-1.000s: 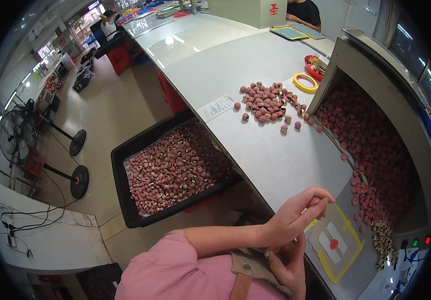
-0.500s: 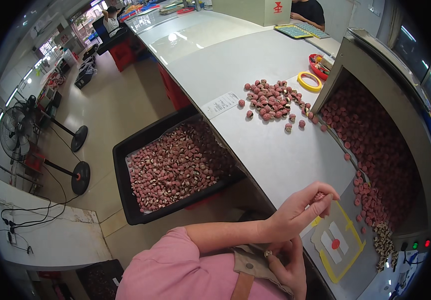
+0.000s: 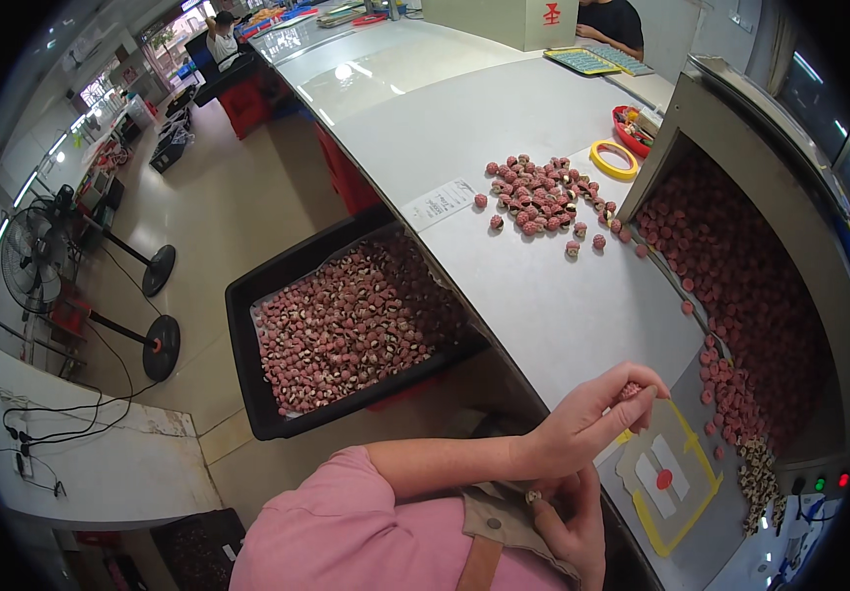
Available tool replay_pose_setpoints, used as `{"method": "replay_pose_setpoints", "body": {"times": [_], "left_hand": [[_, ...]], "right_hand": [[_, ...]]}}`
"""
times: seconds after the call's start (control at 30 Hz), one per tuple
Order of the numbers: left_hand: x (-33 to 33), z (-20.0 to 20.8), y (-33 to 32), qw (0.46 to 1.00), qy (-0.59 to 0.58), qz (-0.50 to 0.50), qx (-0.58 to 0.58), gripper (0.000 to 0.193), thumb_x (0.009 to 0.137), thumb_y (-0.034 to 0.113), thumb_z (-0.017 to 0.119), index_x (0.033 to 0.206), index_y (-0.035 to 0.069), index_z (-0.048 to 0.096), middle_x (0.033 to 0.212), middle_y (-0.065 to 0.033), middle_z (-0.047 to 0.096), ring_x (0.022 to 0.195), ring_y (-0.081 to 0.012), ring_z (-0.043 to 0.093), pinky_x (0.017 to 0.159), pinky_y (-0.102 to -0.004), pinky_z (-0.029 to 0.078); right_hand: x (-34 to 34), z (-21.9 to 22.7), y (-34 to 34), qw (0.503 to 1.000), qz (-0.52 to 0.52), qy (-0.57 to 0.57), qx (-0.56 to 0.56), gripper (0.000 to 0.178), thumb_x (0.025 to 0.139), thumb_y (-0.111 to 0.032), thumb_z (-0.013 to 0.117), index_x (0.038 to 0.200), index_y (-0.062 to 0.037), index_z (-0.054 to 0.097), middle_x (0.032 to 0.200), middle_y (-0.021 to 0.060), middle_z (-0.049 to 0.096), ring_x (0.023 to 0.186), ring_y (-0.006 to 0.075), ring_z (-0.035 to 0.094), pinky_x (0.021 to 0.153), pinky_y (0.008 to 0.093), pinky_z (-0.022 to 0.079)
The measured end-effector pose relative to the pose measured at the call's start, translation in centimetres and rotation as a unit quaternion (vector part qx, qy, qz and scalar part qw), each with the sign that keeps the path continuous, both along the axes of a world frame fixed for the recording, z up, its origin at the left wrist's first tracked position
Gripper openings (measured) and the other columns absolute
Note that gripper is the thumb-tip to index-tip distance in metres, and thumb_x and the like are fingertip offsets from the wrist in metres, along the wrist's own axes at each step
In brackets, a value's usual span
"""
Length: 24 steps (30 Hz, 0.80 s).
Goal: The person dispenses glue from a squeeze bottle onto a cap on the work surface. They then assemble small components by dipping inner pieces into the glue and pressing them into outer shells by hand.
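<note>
My left hand is closed above the near part of the table, its fingers curled round a small pink bumpy ball. Below it, close to the apron, my right hand is closed as well. A small pale piece shows at its fingertips; its kind is too small to make out. Just beyond the left hand lies a grey sheet edged with yellow tape, with a white paper bearing a red spot. Farther up, a loose pile of pink bumpy balls rests on the white table.
A large open-fronted bin at the right spills pink pieces onto the table, beside a heap of pale pieces. A black tray full of balls stands left of the table. Yellow tape roll, red basket, standing fans and two people are visible.
Both hands hold nearly the same pose. The pale piece at my right fingertips has shifted slightly up and right. The whole view has moved a little.
</note>
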<state>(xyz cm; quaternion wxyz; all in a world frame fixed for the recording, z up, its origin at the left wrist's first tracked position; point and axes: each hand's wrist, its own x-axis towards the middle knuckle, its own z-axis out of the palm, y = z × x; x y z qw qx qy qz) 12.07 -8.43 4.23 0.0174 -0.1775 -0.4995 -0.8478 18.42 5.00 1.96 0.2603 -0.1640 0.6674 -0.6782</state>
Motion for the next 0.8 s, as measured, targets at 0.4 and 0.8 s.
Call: {"method": "replay_pose_setpoints", "body": {"times": [0.4, 0.8], "left_hand": [[-0.1, 0.0, 0.9, 1.000, -0.011, -0.019, 0.011, 0.021, 0.098, 0.015, 0.038, 0.113, 0.003, 0.047, 0.079, -0.0001, 0.046, 0.076, -0.0069, 0.045, 0.074, -0.0215, 0.040], [-1.4, 1.5, 0.4, 0.996, -0.091, 0.002, -0.009, 0.025, 0.097, 0.018, 0.038, 0.110, 0.002, 0.051, 0.075, -0.0013, 0.049, 0.074, -0.0093, 0.049, 0.073, -0.0253, 0.044]], "right_hand": [[-0.4, 0.3, 0.1, 1.000, -0.004, 0.001, -0.026, 0.064, 0.072, 0.008, 0.051, 0.129, 0.0001, 0.024, 0.089, 0.0091, 0.053, 0.080, 0.0139, 0.052, 0.076, 0.0264, 0.042], [-0.4, 1.5, 0.5, 0.998, 0.035, 0.053, 0.031, 0.067, 0.076, 0.002, 0.059, 0.135, -0.0004, 0.026, 0.089, 0.0081, 0.056, 0.081, 0.0132, 0.054, 0.077, 0.0265, 0.043]]}}
